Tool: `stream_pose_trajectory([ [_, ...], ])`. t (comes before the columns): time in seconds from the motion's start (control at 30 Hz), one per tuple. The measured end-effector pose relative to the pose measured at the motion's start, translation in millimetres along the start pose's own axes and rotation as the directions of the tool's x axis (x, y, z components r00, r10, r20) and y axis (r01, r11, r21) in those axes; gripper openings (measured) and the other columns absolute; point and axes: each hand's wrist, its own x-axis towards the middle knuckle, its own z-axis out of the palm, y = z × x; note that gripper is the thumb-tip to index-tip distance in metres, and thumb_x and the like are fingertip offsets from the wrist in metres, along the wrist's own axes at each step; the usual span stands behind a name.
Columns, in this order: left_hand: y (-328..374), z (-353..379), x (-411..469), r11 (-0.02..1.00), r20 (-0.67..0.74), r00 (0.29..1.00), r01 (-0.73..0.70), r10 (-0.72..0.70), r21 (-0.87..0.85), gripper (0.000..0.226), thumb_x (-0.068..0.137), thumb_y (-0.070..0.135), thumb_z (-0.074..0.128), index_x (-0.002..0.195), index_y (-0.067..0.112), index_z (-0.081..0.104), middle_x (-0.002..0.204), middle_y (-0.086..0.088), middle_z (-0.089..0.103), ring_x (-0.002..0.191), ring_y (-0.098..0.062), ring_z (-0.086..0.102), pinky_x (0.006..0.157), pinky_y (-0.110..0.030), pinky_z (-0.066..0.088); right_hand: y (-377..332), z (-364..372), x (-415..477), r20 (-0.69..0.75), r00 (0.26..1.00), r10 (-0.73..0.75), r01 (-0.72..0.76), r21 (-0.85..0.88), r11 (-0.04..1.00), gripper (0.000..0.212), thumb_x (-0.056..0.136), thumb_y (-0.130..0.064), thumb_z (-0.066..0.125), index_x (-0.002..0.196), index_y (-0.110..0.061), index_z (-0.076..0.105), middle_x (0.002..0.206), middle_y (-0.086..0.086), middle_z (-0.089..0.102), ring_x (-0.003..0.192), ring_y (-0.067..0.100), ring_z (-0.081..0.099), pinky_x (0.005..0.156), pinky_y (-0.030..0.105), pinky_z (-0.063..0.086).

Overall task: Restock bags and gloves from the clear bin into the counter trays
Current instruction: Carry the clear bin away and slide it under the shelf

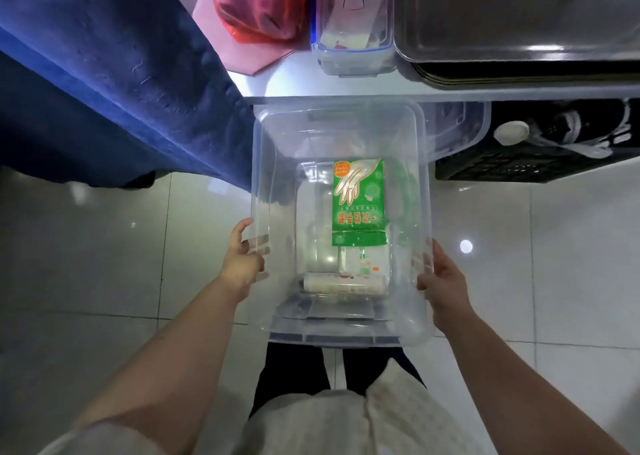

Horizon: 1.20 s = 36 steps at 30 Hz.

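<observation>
Grip: left hand (246, 258) and right hand (442, 276) clasping clear rectangular plastic bin (341, 339); smooth walls possibly slipping, spilling green glove packet (358, 201).

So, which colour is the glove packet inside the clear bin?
The glove packet is green with a white hand picture; head view.

Both bare forearms are extended forward and angled inward. Left hand (242, 258) is hooked over the left rim of the clear bin (341, 342), with its fingers seen through the wall. Right hand (445, 281) is clamped on the right rim.
</observation>
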Motion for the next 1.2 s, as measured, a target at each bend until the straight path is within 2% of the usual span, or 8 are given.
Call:
stream_pose_trajectory([
  [0.1, -0.3, -7.0, 9.5, 0.999, 0.01, 1.0, 0.01, -0.011, 0.038, 0.086, 0.078, -0.021, 0.04, 0.117, 0.055, 0.046, 0.114, 0.007, 0.063, 0.08, -0.011, 0.061, 0.072, -0.047, 0.056, 13.7, 10.2, -4.6, -0.046, 0.998, 0.038, -0.036, 0.053, 0.998, 0.088, 0.057, 0.017, 0.044, 0.129, -0.032, 0.056, 0.132, -0.004, 0.06, 0.115, 0.02, 0.056, 0.066, 0.025, 0.05],
  [0.23, 17.4, -11.5, 24.0, 0.997, 0.056, 0.998, -0.008, 0.004, 0.083, 0.081, 0.083, -0.018, 0.041, 0.112, 0.057, 0.047, 0.114, 0.007, 0.063, 0.076, -0.013, 0.057, 0.073, -0.047, 0.056, 19.0, 26.5, -1.4, -0.078, 0.996, 0.052, -0.046, 0.081, 0.996, 0.088, 0.058, 0.02, 0.043, 0.129, -0.03, 0.057, 0.129, -0.001, 0.062, 0.101, 0.016, 0.058, 0.056, 0.018, 0.05],
  [0.47, 50.0, -7.4, 68.6, 0.994, 0.073, 0.992, -0.102, 0.1, 0.029, 0.083, 0.079, -0.019, 0.028, 0.122, 0.05, 0.046, 0.12, 0.003, 0.06, 0.103, -0.017, 0.059, 0.085, -0.053, 0.052, -7.8, 57.4, 53.8, -0.013, 0.995, -0.096, 0.095, -0.048, 0.994, 0.088, 0.053, 0.014, 0.043, 0.123, -0.037, 0.06, 0.102, -0.013, 0.067, 0.09, 0.011, 0.056, 0.058, 0.016, 0.047],
  [0.67, 72.9, 10.0, 131.0, 0.976, 0.075, 0.973, -0.215, 0.216, -0.019, 0.072, 0.084, -0.013, 0.037, 0.127, 0.044, 0.045, 0.104, 0.004, 0.06, 0.072, -0.013, 0.049, 0.08, -0.05, 0.053, -31.4, 84.1, 137.6, -0.005, 0.986, -0.165, 0.164, -0.097, 0.982, 0.092, 0.063, 0.021, 0.045, 0.137, -0.034, 0.044, 0.129, -0.016, 0.058, 0.105, 0.001, 0.058, 0.064, 0.01, 0.049],
  [0.87, 76.6, 15.9, 176.4, 0.964, 0.087, 0.963, -0.244, 0.254, -0.11, 0.075, 0.083, -0.018, 0.042, 0.136, 0.034, 0.045, 0.117, 0.005, 0.067, 0.1, -0.018, 0.064, 0.079, -0.044, 0.056, -26.1, 95.3, 193.2, -0.022, 0.982, -0.188, 0.186, -0.069, 0.98, 0.089, 0.068, 0.022, 0.048, 0.135, -0.037, 0.047, 0.126, -0.013, 0.062, 0.107, 0.002, 0.063, 0.075, 0.023, 0.054],
  [1.0, 55.3, 6.1, 182.5, 0.929, 0.035, 0.976, -0.195, 0.217, -0.313, 0.046, 0.088, -0.005, 0.054, 0.125, 0.021, 0.055, 0.111, 0.0, 0.07, 0.098, -0.015, 0.066, 0.082, -0.032, 0.053, -33.6, 104.1, 208.1, -0.056, 0.976, -0.21, 0.211, 0.01, 0.977, 0.082, 0.071, 0.025, 0.051, 0.14, -0.02, 0.043, 0.114, -0.013, 0.066, 0.097, -0.001, 0.065, 0.069, 0.015, 0.052],
  [1.07, 31.1, -1.7, 178.9, 0.932, 0.029, 0.983, -0.161, 0.18, -0.326, 0.031, 0.091, 0.008, 0.059, 0.115, 0.027, 0.061, 0.104, 0.001, 0.071, 0.096, -0.016, 0.066, 0.082, -0.033, 0.053, -41.4, 112.4, 212.8, -0.048, 0.974, -0.223, 0.224, 0.015, 0.974, 0.079, 0.074, 0.024, 0.052, 0.14, -0.018, 0.042, 0.11, -0.013, 0.065, 0.095, -0.003, 0.065, 0.069, 0.014, 0.052],
  [1.2, 6.4, -10.7, 174.2, 0.941, 0.1, 0.989, -0.074, 0.113, -0.331, 0.024, 0.09, 0.015, 0.064, 0.103, 0.035, 0.067, 0.1, 0.002, 0.072, 0.088, -0.015, 0.065, 0.071, -0.037, 0.057, -55.3, 119.0, 220.1, 0.0, 0.968, -0.251, 0.251, 0.001, 0.968, 0.069, 0.082, 0.012, 0.059, 0.139, -0.023, 0.043, 0.127, -0.003, 0.062, 0.106, 0.004, 0.063, 0.083, 0.02, 0.053],
])
